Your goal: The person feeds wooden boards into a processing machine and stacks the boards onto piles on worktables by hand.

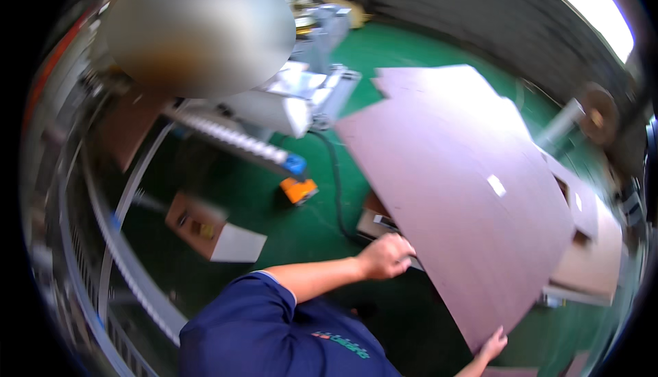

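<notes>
A large flat brown cardboard sheet (466, 192) slants across the right half of the view, with a small white label on its face. My left hand (387, 256) is closed at the sheet's left edge, fingers curled against it; the exact grip is partly hidden. Farther down, my right hand (492, 347) grips the sheet's near corner, thumb and fingers around the edge. Below the left edge, a cardboard box (370, 225) is partly covered by the sheet.
A machine (274, 113) with a roller rail stands at the upper left, an orange block (299, 190) at its end. An open box (216, 233) sits on the green floor (301, 236). Metal railings (113, 267) curve along the left. More cardboard (589, 260) lies at right.
</notes>
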The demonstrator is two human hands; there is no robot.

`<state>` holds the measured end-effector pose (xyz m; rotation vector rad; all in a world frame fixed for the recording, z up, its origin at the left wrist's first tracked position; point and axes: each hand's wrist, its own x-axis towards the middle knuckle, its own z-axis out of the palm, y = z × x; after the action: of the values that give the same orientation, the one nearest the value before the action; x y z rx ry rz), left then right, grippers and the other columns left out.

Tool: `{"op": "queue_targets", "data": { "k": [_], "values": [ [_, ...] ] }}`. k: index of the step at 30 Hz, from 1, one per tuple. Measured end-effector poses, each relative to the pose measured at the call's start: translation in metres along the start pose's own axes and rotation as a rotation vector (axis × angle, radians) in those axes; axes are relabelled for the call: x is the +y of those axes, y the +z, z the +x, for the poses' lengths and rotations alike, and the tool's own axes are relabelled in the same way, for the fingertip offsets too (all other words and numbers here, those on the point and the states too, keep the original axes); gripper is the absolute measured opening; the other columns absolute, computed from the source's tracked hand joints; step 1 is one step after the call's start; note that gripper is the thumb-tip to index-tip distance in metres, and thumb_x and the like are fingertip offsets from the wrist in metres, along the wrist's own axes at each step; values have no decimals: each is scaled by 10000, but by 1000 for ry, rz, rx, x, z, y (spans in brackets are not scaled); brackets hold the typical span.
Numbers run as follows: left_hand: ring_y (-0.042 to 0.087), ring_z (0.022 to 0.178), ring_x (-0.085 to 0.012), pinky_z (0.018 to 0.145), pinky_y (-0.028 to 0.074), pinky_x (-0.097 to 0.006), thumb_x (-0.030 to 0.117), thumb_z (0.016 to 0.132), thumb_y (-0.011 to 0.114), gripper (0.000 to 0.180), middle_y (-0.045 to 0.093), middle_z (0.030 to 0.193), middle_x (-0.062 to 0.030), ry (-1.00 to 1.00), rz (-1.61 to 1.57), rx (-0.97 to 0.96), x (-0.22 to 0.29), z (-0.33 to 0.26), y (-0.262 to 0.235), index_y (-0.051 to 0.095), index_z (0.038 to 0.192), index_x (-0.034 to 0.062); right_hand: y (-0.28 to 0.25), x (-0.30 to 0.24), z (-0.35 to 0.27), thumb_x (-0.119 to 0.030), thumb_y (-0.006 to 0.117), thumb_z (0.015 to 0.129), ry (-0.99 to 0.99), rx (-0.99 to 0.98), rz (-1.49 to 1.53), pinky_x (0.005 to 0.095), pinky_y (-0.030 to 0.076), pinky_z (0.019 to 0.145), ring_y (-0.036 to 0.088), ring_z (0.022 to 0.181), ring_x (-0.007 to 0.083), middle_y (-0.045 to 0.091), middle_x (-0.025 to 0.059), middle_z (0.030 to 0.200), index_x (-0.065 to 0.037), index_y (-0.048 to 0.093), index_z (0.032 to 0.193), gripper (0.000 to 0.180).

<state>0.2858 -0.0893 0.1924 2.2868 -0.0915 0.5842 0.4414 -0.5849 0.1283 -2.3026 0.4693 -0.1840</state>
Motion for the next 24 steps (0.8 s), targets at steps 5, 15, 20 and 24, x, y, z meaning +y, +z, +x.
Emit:
{"op": "queue_targets", "data": {
  "k": [5, 15, 20, 24],
  "values": [
    [590, 957, -305, 854, 460, -393, 253, 866, 572, 249, 622, 1013, -118, -459, -49, -93, 2, -113, -29, 598, 1028, 65, -21, -46, -35, -484, 629, 847, 73, 69, -185, 464, 469, 912, 575, 1003, 433, 566, 352, 1115, 165, 539, 1111, 706],
    [610, 755, -248, 640, 512, -399, 426, 928, 452, 501, 607, 1027, -168, -1642, -265, 1034, -115, -374, -183, 486, 1185, -2, 41, -80, -58, -363, 708, 698, -271, 453, -520, 611, 430, 810, 467, 1025, 483, 492, 267, 1136, -39, 514, 1124, 569],
    [586, 690, -172, 600, 499, -337, 633, 888, 423, 630, 551, 980, -75, -1352, -347, 1837, -114, -453, -364, 453, 1136, 54, 120, -184, -147, -206, 662, 817, -670, 95, -232, 452, 455, 847, 554, 989, 327, 561, 206, 1088, 6, 514, 1160, 430],
    [593, 1028, -308, 808, 514, -458, 643, 865, 471, 774, 477, 1260, -184, -1199, -332, 1918, -90, -467, -438, 364, 1328, 32, 168, -251, -236, -134, 641, 832, -835, -303, 81, 414, 407, 950, 526, 1044, 320, 544, 193, 1119, 49, 500, 1187, 424]
  ]
}}
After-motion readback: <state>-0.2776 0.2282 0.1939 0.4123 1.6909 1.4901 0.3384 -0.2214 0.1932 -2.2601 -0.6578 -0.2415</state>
